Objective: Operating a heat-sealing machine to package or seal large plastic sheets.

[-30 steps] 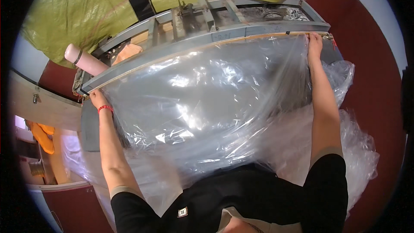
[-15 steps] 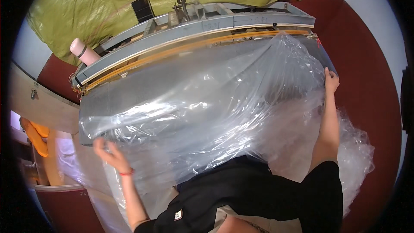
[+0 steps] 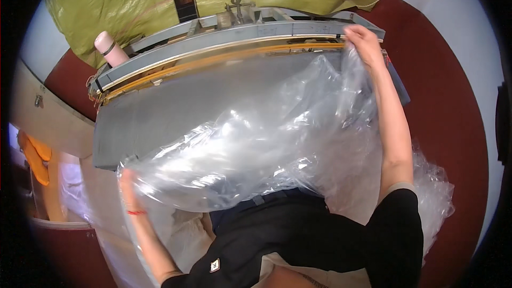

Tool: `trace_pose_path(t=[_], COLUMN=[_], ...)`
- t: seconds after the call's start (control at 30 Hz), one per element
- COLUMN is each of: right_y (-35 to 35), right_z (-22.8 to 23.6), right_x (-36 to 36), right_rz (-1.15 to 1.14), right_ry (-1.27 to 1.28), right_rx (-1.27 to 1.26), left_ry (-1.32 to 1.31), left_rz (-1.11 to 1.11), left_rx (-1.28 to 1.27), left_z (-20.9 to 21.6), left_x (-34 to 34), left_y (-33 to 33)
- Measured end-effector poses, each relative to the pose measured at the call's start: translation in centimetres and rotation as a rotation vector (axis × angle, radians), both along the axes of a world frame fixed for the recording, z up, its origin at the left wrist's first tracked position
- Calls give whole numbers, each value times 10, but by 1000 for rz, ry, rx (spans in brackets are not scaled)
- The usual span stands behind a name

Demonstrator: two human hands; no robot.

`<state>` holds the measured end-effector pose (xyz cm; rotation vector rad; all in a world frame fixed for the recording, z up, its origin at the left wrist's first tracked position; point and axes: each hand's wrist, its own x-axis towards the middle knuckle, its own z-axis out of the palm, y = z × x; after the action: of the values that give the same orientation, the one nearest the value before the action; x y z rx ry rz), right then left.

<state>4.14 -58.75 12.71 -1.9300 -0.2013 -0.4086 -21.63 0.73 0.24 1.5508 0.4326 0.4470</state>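
Note:
A large sheet of clear plastic film (image 3: 234, 133) lies bunched and crinkled over the front of a long grey bench surface (image 3: 160, 106) and hangs down toward my body. At the far right, my right hand (image 3: 365, 45) is raised near the metal frame, its fingers closed on a gathered part of the film, which drops below it in folds. My left hand (image 3: 129, 184), with a red cord at the wrist, is at the film's left edge by the bench's front left corner. Film partly covers its fingers and motion smears them, so their grip is unclear.
Along the bench's back runs a grey metal frame (image 3: 213, 42) with orange strips (image 3: 213, 58). A pink flask (image 3: 110, 49) and a dark phone (image 3: 185, 7) stand there, before a yellow-green woven sheet (image 3: 133, 5). More film (image 3: 434, 192) heaps at the right, over dark red floor (image 3: 453, 112).
My right hand has moved up and inward to the frame, drawing film with it. My left hand has shifted slightly, staying at the left corner. The film's far edge has come nearer, baring more bench.

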Motion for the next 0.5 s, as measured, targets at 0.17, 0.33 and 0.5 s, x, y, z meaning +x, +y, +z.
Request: trace_pose_path(t=[0.17,0.33,0.5], right_y=[96,105,129], right_z=[47,22,-7], right_x=[-30,-63,-135], right_rz=[353,700,1063], right_ry=[-64,179,72], right_rx=[28,-123,-827], left_ry=[-24,-239,-354], left_rz=[597,262,-788], left_rx=[-23,419,1223], left_z=[-49,104,106], left_x=[-61,-1,6], left_y=[248,-18,-161])
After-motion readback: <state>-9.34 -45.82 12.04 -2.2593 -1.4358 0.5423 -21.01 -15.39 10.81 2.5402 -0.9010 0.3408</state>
